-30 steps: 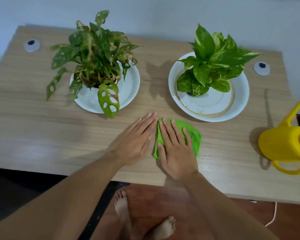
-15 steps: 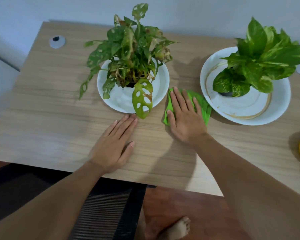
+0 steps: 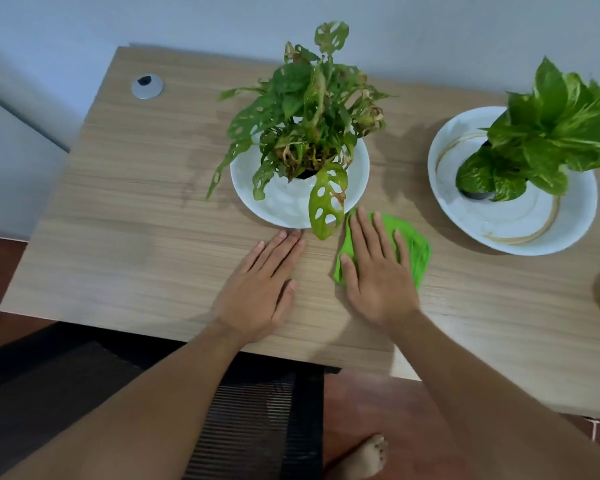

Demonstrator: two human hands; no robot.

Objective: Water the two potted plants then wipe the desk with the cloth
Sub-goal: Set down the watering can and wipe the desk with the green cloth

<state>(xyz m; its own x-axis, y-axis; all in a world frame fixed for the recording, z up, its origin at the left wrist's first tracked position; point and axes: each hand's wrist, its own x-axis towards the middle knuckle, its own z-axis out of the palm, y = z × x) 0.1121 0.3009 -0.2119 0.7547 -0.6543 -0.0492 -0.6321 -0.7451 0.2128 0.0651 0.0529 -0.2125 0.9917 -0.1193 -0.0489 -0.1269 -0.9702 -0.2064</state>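
Right hand [image 3: 378, 271], fingers spread, presses the green cloth [image 3: 418, 249] flat near the desk's [image 3: 136, 254] front edge; unwiped desk stretches leftward.

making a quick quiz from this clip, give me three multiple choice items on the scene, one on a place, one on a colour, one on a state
1. Where is the cloth?
A. between the two plates
B. on the floor
C. at the desk's far left corner

2. What colour is the cloth?
A. white
B. green
C. blue

3. How is the right hand?
A. closed in a fist
B. lifted off the desk
C. flat on the cloth

Answers:
1. A, it lies on the desk before the gap between the plates.
2. B, bright green shows around the fingers.
3. C, the open palm presses it, while the left hand lies flat on bare wood.
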